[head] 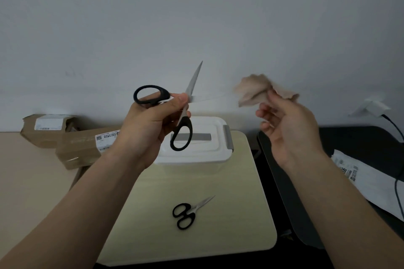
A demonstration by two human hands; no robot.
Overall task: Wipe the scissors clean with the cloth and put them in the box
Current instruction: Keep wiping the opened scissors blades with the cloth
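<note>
Two pairs of scissors are in view, both with black handles. The left hand [153,122] is raised and holds the large scissors [193,82] in the air. Its fingers and thumb curl round them near the pivot, where the handles meet the blades. The blades are spread apart. One points up and away from the hand, and the other, blurred, points sideways toward the right hand [290,129]. One handle loop sticks out above the left hand's knuckles and the other hangs below its fingers.

The right hand is raised at about the same height, well apart from the left. It pinches a crumpled, pale beige cloth [253,91] between thumb and fingertips, and its other fingers are loosely curled. The cloth is near the tip of the sideways blade, though blur hides whether they touch.

Below and beyond the left hand, a white box [205,124] sits on the pale desk [196,244] with its lid on. The small scissors [192,211] lie flat on the desk, below and between the two hands, with their blades closed.

Cardboard parcels [80,150] lie beyond the left forearm. A white mailing bag [367,185] and a black cable [396,192] lie outside the right forearm.
</note>
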